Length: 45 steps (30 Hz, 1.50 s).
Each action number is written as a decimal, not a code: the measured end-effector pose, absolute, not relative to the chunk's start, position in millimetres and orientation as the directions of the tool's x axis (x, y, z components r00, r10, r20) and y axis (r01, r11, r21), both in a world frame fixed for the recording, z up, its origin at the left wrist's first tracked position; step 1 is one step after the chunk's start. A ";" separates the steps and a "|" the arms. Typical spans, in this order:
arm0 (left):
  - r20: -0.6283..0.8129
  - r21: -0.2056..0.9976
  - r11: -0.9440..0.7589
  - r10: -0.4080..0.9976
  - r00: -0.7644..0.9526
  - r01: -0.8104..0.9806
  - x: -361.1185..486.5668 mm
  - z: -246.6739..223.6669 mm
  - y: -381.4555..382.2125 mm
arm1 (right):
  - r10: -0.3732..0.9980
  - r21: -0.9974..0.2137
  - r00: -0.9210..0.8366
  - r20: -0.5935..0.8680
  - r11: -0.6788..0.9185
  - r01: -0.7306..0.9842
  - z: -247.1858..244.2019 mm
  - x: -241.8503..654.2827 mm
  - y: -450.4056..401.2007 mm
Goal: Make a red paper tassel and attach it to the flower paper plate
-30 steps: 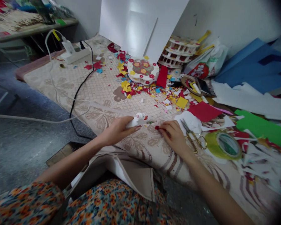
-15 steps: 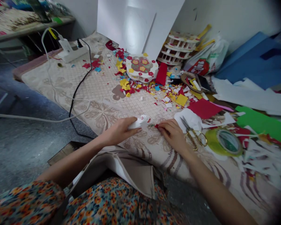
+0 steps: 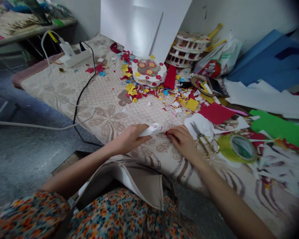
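The tablecloth (image 3: 109,116) is matt, draping cloth. Scissors (image 3: 201,134) on it have bare metal blades and shiny gold-toned handles; the tape (image 3: 224,149) is glossy, see-through plastic. The white tool (image 3: 149,130) looks like smooth, hard plastic, the red scrap (image 3: 166,132) matt. The board (image 3: 119,30) is smooth, throwing back a bright glare, and the bag (image 3: 228,59) thin, crinkled plastic. The green sheet (image 3: 279,127) is matt, paper or felt, unclear.
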State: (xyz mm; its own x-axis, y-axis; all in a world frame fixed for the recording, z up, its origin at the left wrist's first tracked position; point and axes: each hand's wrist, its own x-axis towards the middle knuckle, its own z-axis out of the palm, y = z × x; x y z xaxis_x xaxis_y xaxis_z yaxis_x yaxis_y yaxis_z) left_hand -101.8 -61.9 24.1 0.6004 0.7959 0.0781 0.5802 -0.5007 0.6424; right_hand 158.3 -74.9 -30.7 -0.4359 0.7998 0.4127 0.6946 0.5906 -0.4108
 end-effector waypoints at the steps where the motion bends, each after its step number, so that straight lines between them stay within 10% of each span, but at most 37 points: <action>1: 0.083 0.637 -0.506 0.795 0.601 0.581 -101.7 23.4 -61.7 | 0.798 -0.410 -0.437 0.415 0.593 0.693 -31.0 158.4 -74.8; 45: 0.059 0.619 -0.447 0.847 0.529 0.646 -117.1 31.0 -64.4 | 0.827 -0.396 -0.424 0.370 0.553 0.733 -32.3 156.5 -80.0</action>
